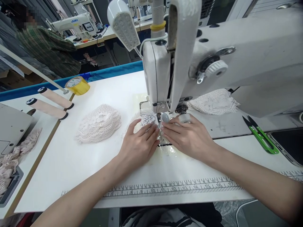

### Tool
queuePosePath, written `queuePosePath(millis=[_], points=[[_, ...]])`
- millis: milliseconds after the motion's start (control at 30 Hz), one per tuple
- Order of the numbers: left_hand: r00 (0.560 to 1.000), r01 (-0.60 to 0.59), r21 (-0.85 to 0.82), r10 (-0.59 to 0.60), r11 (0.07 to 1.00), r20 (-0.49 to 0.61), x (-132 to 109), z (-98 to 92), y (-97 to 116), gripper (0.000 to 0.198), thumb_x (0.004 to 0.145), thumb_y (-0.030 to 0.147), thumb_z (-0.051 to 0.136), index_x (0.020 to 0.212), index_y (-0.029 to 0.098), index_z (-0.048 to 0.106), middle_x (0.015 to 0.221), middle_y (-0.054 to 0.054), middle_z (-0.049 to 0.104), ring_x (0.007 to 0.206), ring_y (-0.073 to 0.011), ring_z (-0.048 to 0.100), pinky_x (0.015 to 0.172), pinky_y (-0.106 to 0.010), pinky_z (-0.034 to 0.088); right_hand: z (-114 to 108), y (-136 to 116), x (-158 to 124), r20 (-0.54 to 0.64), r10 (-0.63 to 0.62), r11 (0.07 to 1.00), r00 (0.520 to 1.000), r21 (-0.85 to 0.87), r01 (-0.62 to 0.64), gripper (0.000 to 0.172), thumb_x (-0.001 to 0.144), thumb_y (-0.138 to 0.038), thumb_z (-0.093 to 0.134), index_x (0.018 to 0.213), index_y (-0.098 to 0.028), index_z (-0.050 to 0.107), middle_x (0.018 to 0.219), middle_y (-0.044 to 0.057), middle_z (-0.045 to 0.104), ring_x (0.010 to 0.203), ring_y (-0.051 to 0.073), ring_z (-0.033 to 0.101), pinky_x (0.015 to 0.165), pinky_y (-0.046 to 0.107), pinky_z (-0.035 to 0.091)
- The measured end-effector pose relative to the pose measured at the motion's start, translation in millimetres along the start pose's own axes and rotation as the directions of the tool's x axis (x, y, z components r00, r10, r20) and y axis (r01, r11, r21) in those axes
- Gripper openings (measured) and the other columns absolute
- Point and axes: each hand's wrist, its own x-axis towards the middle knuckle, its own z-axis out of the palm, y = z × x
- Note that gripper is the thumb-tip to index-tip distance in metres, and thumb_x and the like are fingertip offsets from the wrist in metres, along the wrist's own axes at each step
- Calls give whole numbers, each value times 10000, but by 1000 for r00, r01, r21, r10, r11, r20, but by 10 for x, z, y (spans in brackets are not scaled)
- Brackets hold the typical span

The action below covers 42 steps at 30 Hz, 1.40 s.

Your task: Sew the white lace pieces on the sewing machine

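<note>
A piece of pale lace [148, 118] lies under the needle area of the white sewing machine [157, 75]. My left hand [139, 143] holds it from the left, thumb apart and fingertips bent down close to the presser foot [158, 117]. On the other side, my right hand [190, 137] has its fingers pressed together on the lace's right edge; the fingertips of both hands nearly meet. Part of the lace is hidden beneath my fingers. To the left sits a stack of lace pieces [99, 123], and more lace [214, 101] lies behind my right hand under the machine arm.
Two thread cones [47, 108] and a yellow tape roll [77, 85] are at the left. Green thread snips [261, 135] and a phone [288, 145] rest at the right. A printed ruler [175, 189] runs along the front edge. Another person [47, 50] sits beyond.
</note>
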Motion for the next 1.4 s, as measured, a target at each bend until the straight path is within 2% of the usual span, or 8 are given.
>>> queuePosePath(millis=[100, 333, 533, 967, 1100, 1300, 1400], points=[[1000, 8, -12, -8, 1000, 2, -2, 8, -8, 254, 948, 206, 493, 1132, 170, 665, 1147, -80, 705, 1085, -216, 661, 1089, -491, 335, -4, 1, 8, 6, 2, 1000, 1000, -9, -2, 250, 975, -212, 476, 939, -267, 718, 1073, -10, 730, 890, 222, 650, 822, 433, 424], [1000, 30, -33, -30, 999, 5, 11, 21, -31, 274, 939, 201, 495, 1156, 199, 662, 1166, -71, 698, 1091, -228, 657, 1097, -534, 339, 21, 13, 27, -27, -13, 1000, 1000, -23, 12, 181, 940, -192, 546, 978, -177, 722, 1017, 43, 744, 811, 210, 651, 840, 429, 422], [1000, 25, -10, -25, 1000, -2, 24, 35, -39, 267, 946, 201, 486, 1137, 153, 667, 1152, -94, 702, 1093, -228, 658, 1111, -541, 321, 52, 32, 27, -24, -10, 999, 1000, -38, 9, 201, 957, -222, 515, 958, -203, 715, 995, 36, 745, 818, 221, 652, 876, 439, 409], [999, 46, 1, -46, 999, -4, 40, 81, -69, 265, 953, 218, 486, 1154, 181, 655, 1174, -72, 694, 1110, -226, 648, 1122, -545, 310, 64, 36, 42, 29, 24, 998, 999, -54, -23, 219, 976, -259, 481, 980, -245, 700, 903, 15, 750, 854, 236, 652, 928, 452, 403], [999, 52, 5, -52, 999, -4, 41, 93, -76, 269, 958, 221, 479, 1155, 170, 654, 1174, -77, 695, 1112, -225, 647, 1136, -537, 286, 68, 36, 51, 38, 22, 999, 999, -49, -20, 227, 973, -260, 483, 1001, -210, 703, 869, 43, 751, 853, 243, 657, 925, 455, 410], [998, 58, 4, -58, 998, -1, 40, 105, -80, 275, 956, 225, 481, 1171, 173, 644, 1193, -81, 685, 1122, -230, 641, 1139, -541, 274, 66, 40, 55, 47, 28, 996, 999, -81, -24, 237, 977, -280, 469, 1026, -245, 698, 902, 25, 751, 859, 237, 651, 933, 449, 406], [998, 60, 5, -60, 998, 2, 41, 90, -82, 277, 963, 235, 472, 1180, 172, 632, 1202, -78, 681, 1136, -225, 634, 1142, -530, 268, 46, 37, 53, 16, 10, 995, 1000, -99, -9, 235, 977, -276, 474, 1020, -215, 697, 948, 26, 751, 849, 223, 646, 926, 425, 393]])
